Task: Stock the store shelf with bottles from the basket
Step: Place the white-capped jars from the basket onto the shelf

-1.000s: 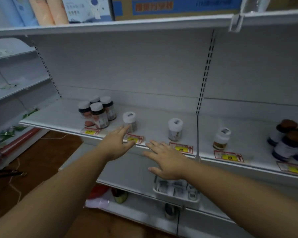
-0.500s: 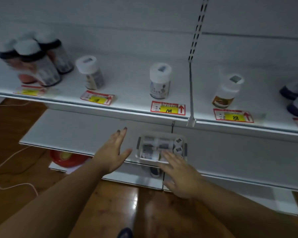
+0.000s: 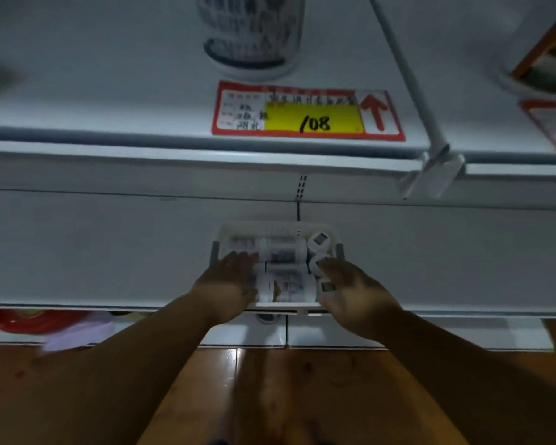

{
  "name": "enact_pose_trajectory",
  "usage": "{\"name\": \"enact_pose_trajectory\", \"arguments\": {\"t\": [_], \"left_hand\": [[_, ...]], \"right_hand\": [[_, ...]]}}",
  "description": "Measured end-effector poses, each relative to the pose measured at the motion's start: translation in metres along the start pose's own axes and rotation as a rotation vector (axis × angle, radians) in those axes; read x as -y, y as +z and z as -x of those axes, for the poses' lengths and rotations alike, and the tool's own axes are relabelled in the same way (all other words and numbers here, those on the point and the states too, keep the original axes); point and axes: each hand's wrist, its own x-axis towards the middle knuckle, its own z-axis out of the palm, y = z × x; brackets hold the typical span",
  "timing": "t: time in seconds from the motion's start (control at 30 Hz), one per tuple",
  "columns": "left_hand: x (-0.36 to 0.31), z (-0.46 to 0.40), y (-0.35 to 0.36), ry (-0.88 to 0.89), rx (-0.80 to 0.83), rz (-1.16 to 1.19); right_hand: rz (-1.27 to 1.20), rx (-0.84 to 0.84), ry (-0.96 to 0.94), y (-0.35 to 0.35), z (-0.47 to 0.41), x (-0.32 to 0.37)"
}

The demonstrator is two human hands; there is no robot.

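Note:
A white basket (image 3: 267, 228) sits on the lower shelf (image 3: 93, 252), filled with several white bottles (image 3: 281, 250), some lying on their sides and some showing their caps. My left hand (image 3: 228, 284) reaches over the basket's left side, fingers apart, resting on the bottles there. My right hand (image 3: 353, 289) is over the basket's right side, fingers spread above the capped bottles. Neither hand visibly grips a bottle. On the upper shelf (image 3: 109, 101), a white labelled bottle (image 3: 251, 33) stands right behind a price tag (image 3: 305, 112) marked 108.
A second bottle (image 3: 549, 56) with an orange label stands at the upper shelf's right edge. A white divider rail (image 3: 408, 81) splits that shelf. Below, wooden floor (image 3: 270, 380) and a red item (image 3: 29, 321) under the lower shelf at left.
The view has dropped and moved close to the shelves. Both hands have gone forward and down from in front of the basket to over its bottles.

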Motion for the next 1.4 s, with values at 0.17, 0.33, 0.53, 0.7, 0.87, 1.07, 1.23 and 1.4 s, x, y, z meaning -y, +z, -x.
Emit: {"name": "enact_pose_trajectory", "arguments": {"t": [0.17,0.33,0.53,0.7,0.87,1.07,1.23,1.4], "left_hand": [[0.005,-0.021,0.010,0.003,0.131,-0.010],[0.012,-0.021,0.009,-0.004,0.145,0.040],[0.012,0.000,-0.016,-0.076,0.065,0.295],[0.000,0.043,-0.043,-0.247,-0.113,1.047],[-0.036,0.115,-0.066,-0.245,-0.025,1.537],[-0.077,0.204,-0.115,-0.138,-0.088,1.612],[-0.115,0.264,-0.150,-0.045,-0.192,1.590],[-0.150,0.293,-0.183,0.034,-0.349,1.573]], "right_hand": [[0.118,0.039,-0.088,0.036,-0.034,0.016],[0.245,-0.037,-0.145,0.047,-0.044,0.016],[0.035,-0.015,-0.053,0.014,-0.051,0.020],[-0.781,-0.041,0.130,-0.036,-0.021,0.035],[-0.976,0.147,0.131,-0.077,0.041,0.064],[-0.993,0.169,0.033,-0.137,0.116,0.120],[-1.248,0.128,-0.042,-0.189,0.164,0.159],[-1.395,0.060,-0.134,-0.236,0.185,0.192]]}}
